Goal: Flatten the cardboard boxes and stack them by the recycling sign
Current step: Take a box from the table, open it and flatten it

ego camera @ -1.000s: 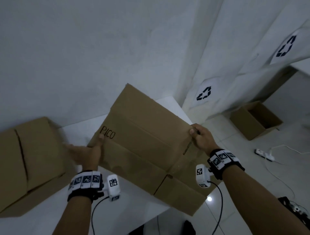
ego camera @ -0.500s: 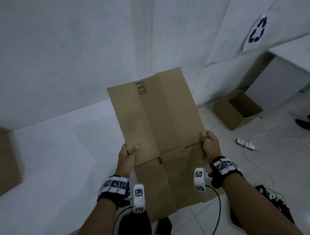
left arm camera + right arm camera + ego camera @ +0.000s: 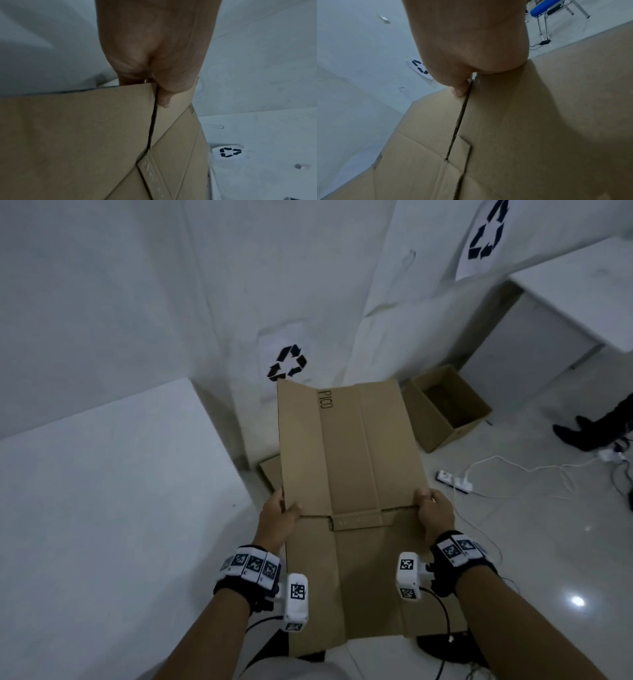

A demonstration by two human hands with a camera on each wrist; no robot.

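I hold a flattened brown cardboard box (image 3: 349, 460) marked "PICO" out in front of me above the floor. My left hand (image 3: 279, 517) grips its left edge, thumb on top (image 3: 163, 97). My right hand (image 3: 433, 513) grips the right edge at the flap slit (image 3: 458, 89). A recycling sign (image 3: 287, 363) is taped low on the wall just beyond the box's far end; it also shows in the wrist views (image 3: 229, 152) (image 3: 420, 67). Another flat piece of cardboard (image 3: 270, 474) lies on the floor below that sign, mostly hidden by the held box.
A white table (image 3: 102, 491) stands on my left. An open cardboard box (image 3: 445, 409) sits on the floor at the right, under a second recycling sign (image 3: 486, 232). A power strip (image 3: 454, 482) with white cables lies on the floor. A blue chair (image 3: 546, 9) stands behind.
I have turned from the table toward the wall corner and carried the flat box with me. It now points at the low recycling sign, and both hands keep their grip.
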